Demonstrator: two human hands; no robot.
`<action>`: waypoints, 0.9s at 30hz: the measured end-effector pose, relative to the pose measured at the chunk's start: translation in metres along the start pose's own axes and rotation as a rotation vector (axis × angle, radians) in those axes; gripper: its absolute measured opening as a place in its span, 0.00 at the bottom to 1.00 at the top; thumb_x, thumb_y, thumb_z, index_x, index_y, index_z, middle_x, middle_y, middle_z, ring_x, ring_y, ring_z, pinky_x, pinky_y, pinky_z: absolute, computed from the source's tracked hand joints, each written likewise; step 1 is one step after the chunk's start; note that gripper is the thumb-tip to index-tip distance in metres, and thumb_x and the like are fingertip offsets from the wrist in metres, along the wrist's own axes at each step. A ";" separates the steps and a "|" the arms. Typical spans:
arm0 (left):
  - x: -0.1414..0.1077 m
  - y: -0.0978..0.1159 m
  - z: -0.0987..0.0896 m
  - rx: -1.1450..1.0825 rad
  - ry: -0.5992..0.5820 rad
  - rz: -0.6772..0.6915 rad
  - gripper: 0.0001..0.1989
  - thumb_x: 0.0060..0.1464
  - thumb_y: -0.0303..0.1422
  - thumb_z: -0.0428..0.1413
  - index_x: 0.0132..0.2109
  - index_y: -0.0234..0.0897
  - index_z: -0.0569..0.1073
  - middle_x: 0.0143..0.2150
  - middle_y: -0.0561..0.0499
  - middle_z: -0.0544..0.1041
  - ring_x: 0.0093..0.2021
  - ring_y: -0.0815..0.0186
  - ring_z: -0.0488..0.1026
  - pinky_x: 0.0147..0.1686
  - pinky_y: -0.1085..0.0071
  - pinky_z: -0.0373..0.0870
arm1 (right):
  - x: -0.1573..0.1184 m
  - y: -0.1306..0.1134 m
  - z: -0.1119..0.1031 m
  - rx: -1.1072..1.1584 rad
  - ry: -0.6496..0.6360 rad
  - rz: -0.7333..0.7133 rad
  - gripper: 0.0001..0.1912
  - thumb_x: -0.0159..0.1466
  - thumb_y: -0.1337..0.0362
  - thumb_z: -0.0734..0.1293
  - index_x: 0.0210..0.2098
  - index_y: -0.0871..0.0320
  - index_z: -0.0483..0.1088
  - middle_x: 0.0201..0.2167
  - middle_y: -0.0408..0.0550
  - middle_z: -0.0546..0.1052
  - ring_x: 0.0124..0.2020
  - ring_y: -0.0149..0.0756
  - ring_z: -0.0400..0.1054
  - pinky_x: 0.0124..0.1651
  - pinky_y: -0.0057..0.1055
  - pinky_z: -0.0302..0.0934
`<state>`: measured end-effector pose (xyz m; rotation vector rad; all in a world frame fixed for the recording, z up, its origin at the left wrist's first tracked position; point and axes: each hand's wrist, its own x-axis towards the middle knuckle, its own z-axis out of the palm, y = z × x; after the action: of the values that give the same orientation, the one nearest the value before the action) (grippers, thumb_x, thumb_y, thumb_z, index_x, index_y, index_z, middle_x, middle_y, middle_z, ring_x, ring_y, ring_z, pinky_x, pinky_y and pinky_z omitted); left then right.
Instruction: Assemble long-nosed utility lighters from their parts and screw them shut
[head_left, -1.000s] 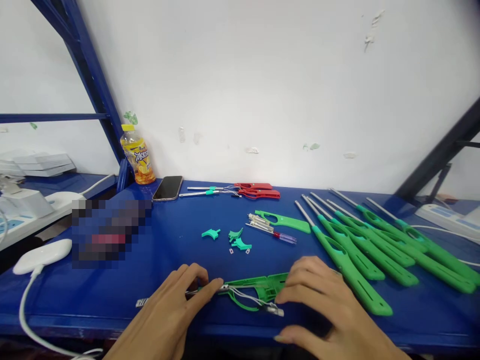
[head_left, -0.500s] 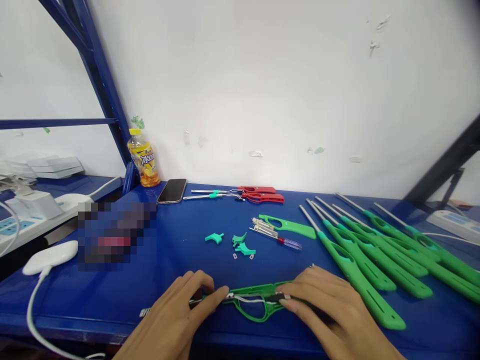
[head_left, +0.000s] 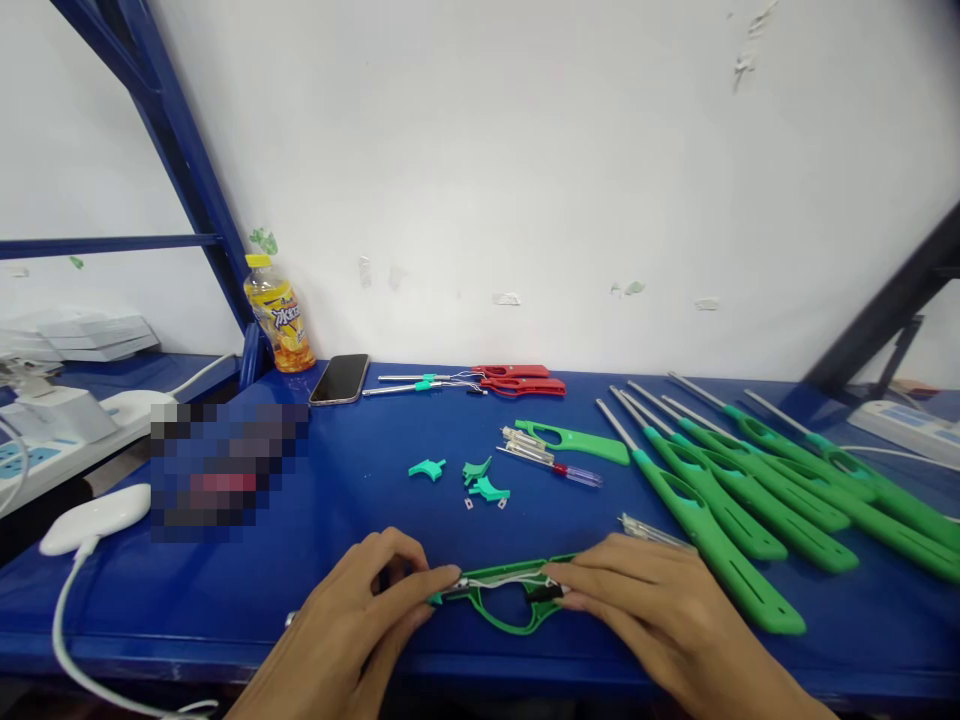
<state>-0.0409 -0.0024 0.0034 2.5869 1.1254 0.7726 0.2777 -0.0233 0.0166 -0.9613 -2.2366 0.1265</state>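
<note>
An opened green lighter shell (head_left: pixel 517 628) lies at the table's front edge, with a ring-shaped trigger guard at its middle. A white wire (head_left: pixel 510 579) runs along inside it to a small black part (head_left: pixel 546 593). My left hand (head_left: pixel 367 600) is closed on the shell's left end, thumb and finger by a metal and teal piece (head_left: pixel 436 598). At the other end, the fingers of my right hand (head_left: pixel 645 600) pinch the shell beside the black part and hide the rest of the handle. A metal tip (head_left: pixel 291 619) peeks out left of my left hand.
Several green lighters (head_left: pixel 720 560) lie fanned at right. Teal triggers (head_left: pixel 427 469), a screwdriver (head_left: pixel 577 474), a loose green shell (head_left: pixel 592 446) and clear parts (head_left: pixel 649 530) lie beyond my hands. Red lighters (head_left: pixel 517 385), a phone (head_left: pixel 340 380) and a bottle (head_left: pixel 281 318) stand or lie farther back.
The white wire now lies higher and straighter along the shell. My right hand has shifted slightly, uncovering the clear part behind it. My left fingers have pressed closer together.
</note>
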 end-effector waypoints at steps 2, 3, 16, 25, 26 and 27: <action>0.001 0.002 -0.001 0.032 0.010 0.002 0.21 0.72 0.27 0.49 0.64 0.53 0.74 0.53 0.50 0.75 0.48 0.67 0.78 0.47 0.75 0.78 | 0.000 0.000 0.000 -0.009 0.011 -0.010 0.14 0.78 0.66 0.64 0.58 0.50 0.77 0.45 0.43 0.85 0.41 0.35 0.81 0.43 0.30 0.72; 0.001 0.003 -0.001 0.052 0.017 0.005 0.21 0.72 0.28 0.50 0.65 0.53 0.73 0.53 0.49 0.75 0.48 0.67 0.78 0.46 0.75 0.79 | 0.001 0.000 0.000 -0.022 0.020 -0.018 0.13 0.78 0.66 0.64 0.56 0.51 0.77 0.44 0.42 0.86 0.40 0.34 0.81 0.43 0.30 0.72; 0.003 0.000 -0.001 0.091 0.030 0.080 0.31 0.65 0.18 0.45 0.65 0.53 0.73 0.54 0.48 0.77 0.47 0.67 0.80 0.50 0.73 0.78 | 0.002 -0.008 -0.005 -0.159 0.149 -0.116 0.12 0.79 0.66 0.61 0.50 0.55 0.78 0.41 0.43 0.86 0.37 0.32 0.83 0.40 0.26 0.73; 0.003 0.001 0.000 0.077 0.070 0.085 0.33 0.64 0.17 0.45 0.66 0.53 0.72 0.53 0.50 0.78 0.47 0.67 0.80 0.48 0.75 0.78 | -0.004 -0.003 -0.002 -0.197 0.115 -0.140 0.15 0.77 0.72 0.60 0.53 0.58 0.78 0.44 0.48 0.86 0.38 0.33 0.83 0.42 0.28 0.74; 0.002 0.001 0.001 0.085 0.076 0.085 0.33 0.63 0.17 0.44 0.66 0.54 0.72 0.53 0.50 0.78 0.48 0.67 0.80 0.48 0.75 0.78 | -0.004 -0.003 -0.002 -0.199 0.114 -0.138 0.15 0.77 0.73 0.61 0.53 0.58 0.78 0.44 0.47 0.86 0.38 0.33 0.82 0.42 0.28 0.74; 0.002 0.000 0.002 0.093 0.076 0.089 0.33 0.63 0.17 0.44 0.66 0.54 0.72 0.53 0.50 0.78 0.48 0.66 0.80 0.48 0.74 0.78 | -0.004 -0.002 -0.001 -0.196 0.115 -0.134 0.15 0.77 0.73 0.61 0.53 0.58 0.78 0.44 0.47 0.86 0.37 0.33 0.82 0.41 0.28 0.74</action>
<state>-0.0390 -0.0007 0.0026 2.7222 1.0984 0.8638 0.2787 -0.0276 0.0162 -0.8921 -2.2278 -0.2064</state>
